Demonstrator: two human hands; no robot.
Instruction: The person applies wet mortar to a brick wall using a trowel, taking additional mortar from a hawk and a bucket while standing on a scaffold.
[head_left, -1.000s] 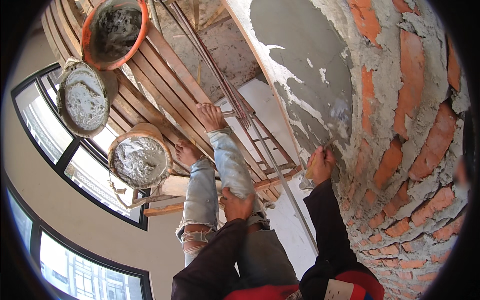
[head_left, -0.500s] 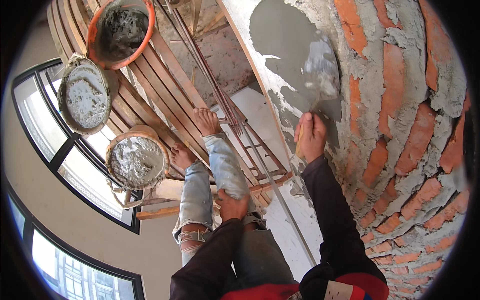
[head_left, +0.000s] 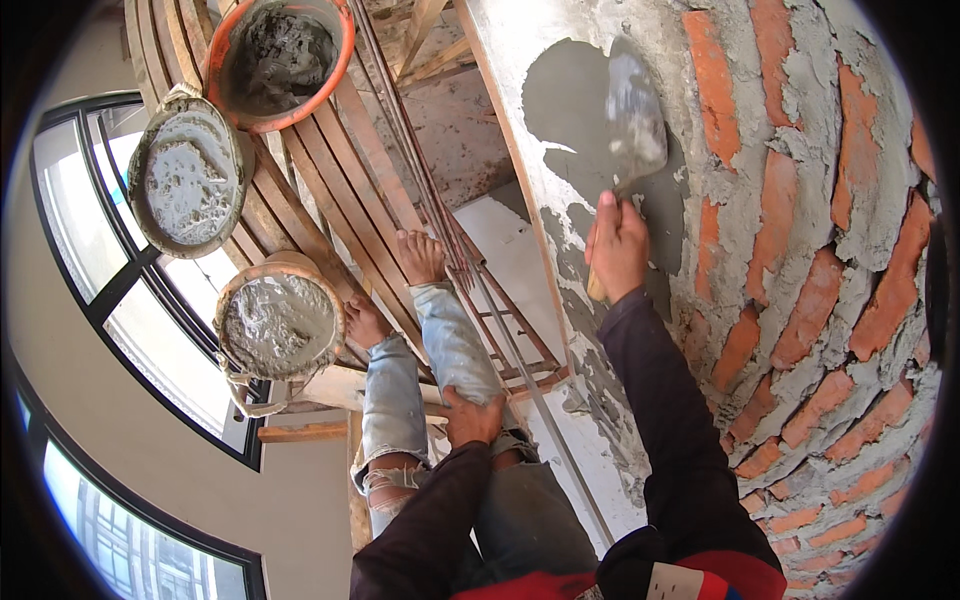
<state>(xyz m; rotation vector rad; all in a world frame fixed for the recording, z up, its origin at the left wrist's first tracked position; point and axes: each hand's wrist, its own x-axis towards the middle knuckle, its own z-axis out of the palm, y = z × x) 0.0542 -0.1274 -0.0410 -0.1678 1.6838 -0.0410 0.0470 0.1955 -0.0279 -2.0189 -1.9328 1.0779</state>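
Note:
My right hand (head_left: 617,245) is closed round the wooden handle of a trowel (head_left: 635,105), whose blade lies on a patch of wet grey plaster (head_left: 560,95) on the white band beside the brickwork (head_left: 815,310). The patch is ragged, with white showing through at its edges. My left hand (head_left: 472,418) grips the front of my right jeans leg (head_left: 445,335) around the knee, below my right hand in the picture. My bare feet are on the plank platform.
An orange-rimmed bucket (head_left: 240,110) and two other buckets (head_left: 150,205) (head_left: 228,320) of grey mix stand on the wooden planks (head_left: 350,200). Long metal bars (head_left: 420,170) run beside the planks. Black-framed windows (head_left: 105,310) are at the left, over a bare concrete floor (head_left: 460,140).
My right hand and the trowel have moved up along the plastered band, away from me. My left hand stays on my leg. The view has shifted slightly.

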